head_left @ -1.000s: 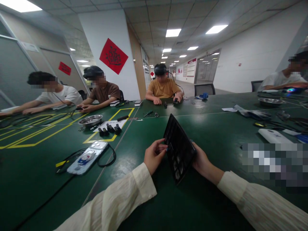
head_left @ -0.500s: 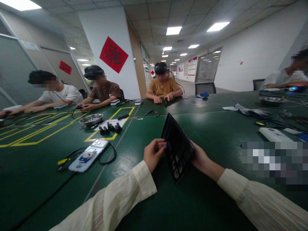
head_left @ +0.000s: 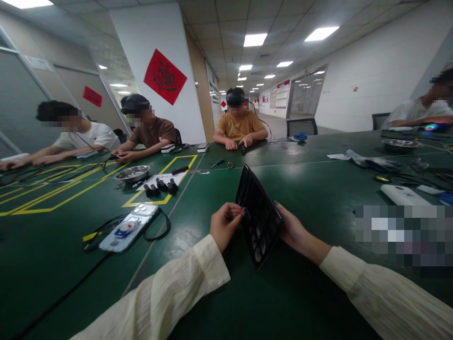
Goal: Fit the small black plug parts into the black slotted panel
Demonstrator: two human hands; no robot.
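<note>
I hold a black compartmented tray [head_left: 257,213] tilted up on its edge over the green table [head_left: 219,189]. My right hand [head_left: 295,231] grips its right side from behind. My left hand [head_left: 223,225] is closed in a pinch at the tray's left face, fingertips touching it; whether anything is between them is too small to tell. Both of my arms are in cream sleeves.
A phone in a clear case [head_left: 127,227] with a black cable lies to the left. Further off are small black parts [head_left: 160,186] on paper, a metal bowl [head_left: 133,174] and yellow floor-tape lines. Several people sit around the table. A white device [head_left: 401,193] lies right.
The tray and both hands have drifted slightly left and up in view; the grip is unchanged. The person across has brought their hands together on a small black object.
</note>
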